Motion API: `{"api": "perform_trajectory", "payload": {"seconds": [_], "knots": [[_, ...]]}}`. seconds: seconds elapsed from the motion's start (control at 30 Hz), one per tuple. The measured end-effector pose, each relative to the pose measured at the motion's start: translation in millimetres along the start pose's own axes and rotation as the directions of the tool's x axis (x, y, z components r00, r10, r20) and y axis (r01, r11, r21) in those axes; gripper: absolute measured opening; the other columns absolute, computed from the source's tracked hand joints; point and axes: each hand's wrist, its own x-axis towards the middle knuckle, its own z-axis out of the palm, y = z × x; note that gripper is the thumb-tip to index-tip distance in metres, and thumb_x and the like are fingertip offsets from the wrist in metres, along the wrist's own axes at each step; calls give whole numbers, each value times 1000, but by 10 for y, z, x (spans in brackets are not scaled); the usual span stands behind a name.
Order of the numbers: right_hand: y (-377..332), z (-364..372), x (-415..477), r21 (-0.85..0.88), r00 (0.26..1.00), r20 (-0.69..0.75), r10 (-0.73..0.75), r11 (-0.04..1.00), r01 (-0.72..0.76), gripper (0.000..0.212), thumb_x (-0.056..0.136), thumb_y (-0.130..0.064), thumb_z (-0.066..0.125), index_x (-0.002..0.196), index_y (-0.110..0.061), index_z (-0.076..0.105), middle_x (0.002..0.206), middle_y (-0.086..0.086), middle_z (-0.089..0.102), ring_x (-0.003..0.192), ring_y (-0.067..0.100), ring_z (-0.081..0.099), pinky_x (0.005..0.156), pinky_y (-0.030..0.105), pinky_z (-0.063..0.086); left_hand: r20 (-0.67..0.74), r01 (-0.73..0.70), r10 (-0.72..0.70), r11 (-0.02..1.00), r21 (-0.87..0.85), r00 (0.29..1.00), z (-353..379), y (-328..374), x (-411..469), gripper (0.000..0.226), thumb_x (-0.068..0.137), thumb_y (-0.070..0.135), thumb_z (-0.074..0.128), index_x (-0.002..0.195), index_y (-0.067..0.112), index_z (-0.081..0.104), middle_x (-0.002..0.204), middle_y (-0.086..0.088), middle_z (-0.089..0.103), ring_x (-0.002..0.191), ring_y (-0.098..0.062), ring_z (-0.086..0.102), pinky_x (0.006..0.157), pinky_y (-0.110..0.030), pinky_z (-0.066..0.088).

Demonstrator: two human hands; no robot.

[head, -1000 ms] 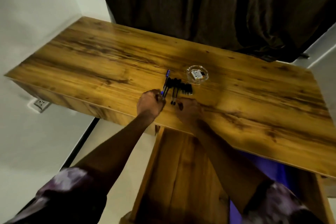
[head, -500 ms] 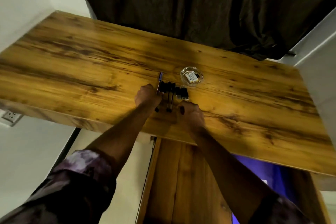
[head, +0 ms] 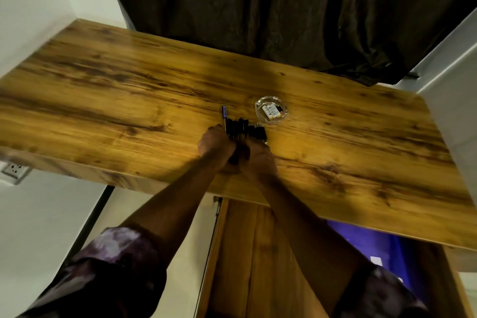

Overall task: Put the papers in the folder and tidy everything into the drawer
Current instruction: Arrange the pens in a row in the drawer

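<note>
A bunch of dark pens (head: 238, 128) lies on the wooden desk (head: 129, 100), one blue-barrelled pen (head: 224, 113) sticking out at the left. My left hand (head: 215, 146) and my right hand (head: 256, 156) press together around the near ends of the pens, fingers curled on them. Below the desk's front edge the open wooden drawer (head: 247, 253) shows, with a blue folder (head: 366, 240) inside at the right. No loose papers are visible.
A clear glass ashtray (head: 271, 110) holding a small white item sits just right of the pens. A dark curtain (head: 258, 8) hangs behind the desk. White walls flank it, with a socket (head: 14, 168) at the lower left.
My two hands have closed in from either side and gathered the pens into a tighter bunch. The camera has moved closer and tilted.
</note>
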Motion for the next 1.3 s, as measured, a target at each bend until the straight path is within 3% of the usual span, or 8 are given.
{"api": "perform_trajectory", "payload": {"seconds": [0.07, 0.23, 0.37, 0.57, 0.7, 0.93, 1.1, 1.3], "knots": [[-30, 21, 22, 30, 1000, 3, 25, 999, -25, 69, 73, -59, 49, 135, -29, 52, 142, 8, 49, 132, 30, 44, 107, 49, 40, 4, 28, -27, 999, -38, 1000, -7, 1, -5, 28, 86, 27, 65, 109, 12, 61, 112, -10, 65, 104, -29, 63, 80, -34, 49], [40, 26, 85, -18, 999, 5, 41, 999, -41, 47, 89, -25, 63, 135, -25, 52, 143, 12, 43, 133, 32, 41, 110, 46, 38, -2, 84, -85, 990, -112, 996, -61, -52, 9, 22, 86, 22, 64, 105, 12, 61, 110, -10, 66, 102, -29, 63, 72, -32, 43], [56, 10, 87, -21, 1000, -19, -1, 1000, 0, 37, 89, -23, 61, 126, -23, 60, 136, 12, 50, 123, 31, 50, 101, 46, 46, 51, 124, -115, 966, -225, 992, -91, -121, 53, 23, 76, 17, 66, 98, 11, 62, 98, -10, 69, 89, -31, 68, 78, -38, 57], [23, 20, 36, -95, 992, -97, -78, 993, 69, 28, 93, -22, 54, 119, -17, 65, 131, 12, 54, 117, 29, 55, 94, 44, 50, 114, 147, -124, 965, -219, 986, -83, -223, 34, 26, 54, 23, 63, 78, 13, 66, 76, -9, 71, 69, -28, 70, 66, -41, 62], [-46, 48, -1, -275, 964, -158, -215, 947, 166, 23, 94, -22, 53, 113, -17, 66, 130, 8, 51, 111, 25, 55, 87, 36, 50, 97, 151, -133, 967, -204, 986, -68, -274, -6, 27, 56, 29, 64, 79, 15, 67, 78, -7, 72, 71, -28, 71, 68, -41, 62], [-238, 82, 106, -305, 968, -102, -230, 933, 190, 25, 95, -37, 52, 110, -21, 65, 127, 6, 52, 118, 26, 50, 95, 39, 45, 100, 157, -138, 963, -217, 985, -118, -340, -51, 32, 60, 45, 68, 77, 18, 67, 75, -5, 70, 66, -26, 70, 66, -40, 62], [-380, 44, 311, -389, 988, -40, -150, 913, 123, 29, 99, -31, 48, 123, -16, 55, 132, 10, 51, 121, 29, 49, 99, 40, 40, 59, 47, -40, 991, -124, 997, -174, -321, -37, 35, 71, 44, 72, 95, 19, 66, 92, -2, 66, 86, -24, 66, 70, -31, 52], [-526, 86, 371, -440, 993, -110, -32, 898, -20, 31, 100, -21, 50, 127, -7, 48, 130, 17, 53, 117, 31, 56, 91, 38, 47, 20, -8, 10, 998, -60, 1000, -102, -384, 34, 38, 78, 48, 70, 100, 18, 63, 95, -3, 67, 86, -21, 65, 70, -31, 53]]}}
